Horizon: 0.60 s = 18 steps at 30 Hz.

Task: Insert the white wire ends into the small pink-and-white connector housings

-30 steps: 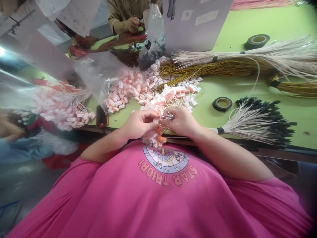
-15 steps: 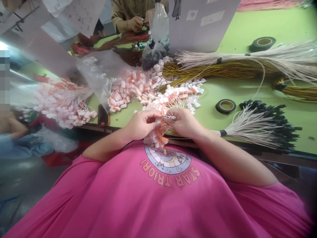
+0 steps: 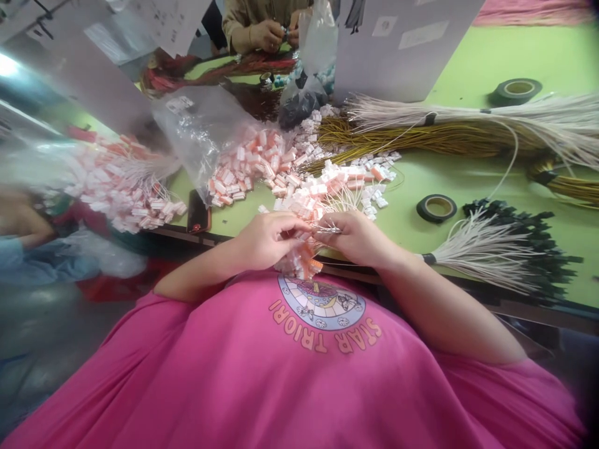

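My left hand (image 3: 269,240) is closed in a pinch at the table's front edge, around a small pale connector housing that its fingers mostly hide. Just across from it, my right hand (image 3: 358,237) is closed around thin white wires (image 3: 344,198), whose silvery metal tips (image 3: 329,229) point toward the left fingertips. White and orange connector housings (image 3: 299,260) hang in a cluster below the hands, against the pink shirt. Directly beyond lies a heap of similar housings (image 3: 322,181).
Orange-white housings (image 3: 243,165) spill near a clear bag (image 3: 191,125). To the right lie black tape (image 3: 436,208), wires with black connectors (image 3: 510,249), and white and yellow wire bundles (image 3: 449,134). A phone-like dark object (image 3: 199,212) sits at the edge. Another person's hands (image 3: 269,36) work opposite.
The view has shifted a little, so the table things sit farther right. My left fingers have moved slightly over the pinched piece, hiding more of it; my right hand keeps its grip on the wires.
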Motion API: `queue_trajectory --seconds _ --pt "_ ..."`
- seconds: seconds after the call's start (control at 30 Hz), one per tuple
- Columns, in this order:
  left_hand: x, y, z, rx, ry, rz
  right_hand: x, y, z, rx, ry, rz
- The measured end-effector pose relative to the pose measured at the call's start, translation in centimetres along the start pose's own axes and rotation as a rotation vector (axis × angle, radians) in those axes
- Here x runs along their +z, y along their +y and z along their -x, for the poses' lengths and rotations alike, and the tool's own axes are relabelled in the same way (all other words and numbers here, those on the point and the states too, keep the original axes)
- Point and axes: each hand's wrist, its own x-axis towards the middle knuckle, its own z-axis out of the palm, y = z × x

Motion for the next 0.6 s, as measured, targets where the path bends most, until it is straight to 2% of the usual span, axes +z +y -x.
queue_trajectory --seconds 0.07,0.1,0.17,0.27,0.3,0.37,0.47,0.53,0.6 --pt "-0.8 -0.6 -0.2 0.091 -0.002 -0.082 -0.2 0.2 0.0 0.002 0.027 -0.020" --pt "-1.4 -1.2 -0.2 0.091 0.004 -0.114 -0.2 0.4 -0.1 -0.005 0.060 -0.043" --pt "-2.5 -3.1 -0.2 -0.016 0.065 -0.185 -0.3 0.7 -0.1 -0.029 0.152 -0.124" --pt "-3.7 -6.9 0.3 -0.278 0.154 -0.331 -0.3 0.9 -0.3 -0.011 0.222 -0.292" --pt "-3.7 -8.2 0.6 -0.336 0.108 -0.369 -0.3 0.9 -0.3 0.012 0.226 -0.341" --pt "-3.2 -10.2 1.1 -0.368 -0.012 -0.430 -0.2 0.6 -0.4 0.051 0.236 -0.395" --pt "-1.6 -11.9 1.6 -0.302 -0.130 -0.495 0.0 0.2 -0.4 0.069 0.274 -0.389" --pt "-0.9 -12.0 1.6 -0.276 -0.143 -0.481 0.1 0.1 -0.4 0.078 0.290 -0.377" --pt "-0.8 -11.5 1.5 -0.298 -0.072 -0.403 0.1 0.2 -0.4 0.079 0.299 -0.366"
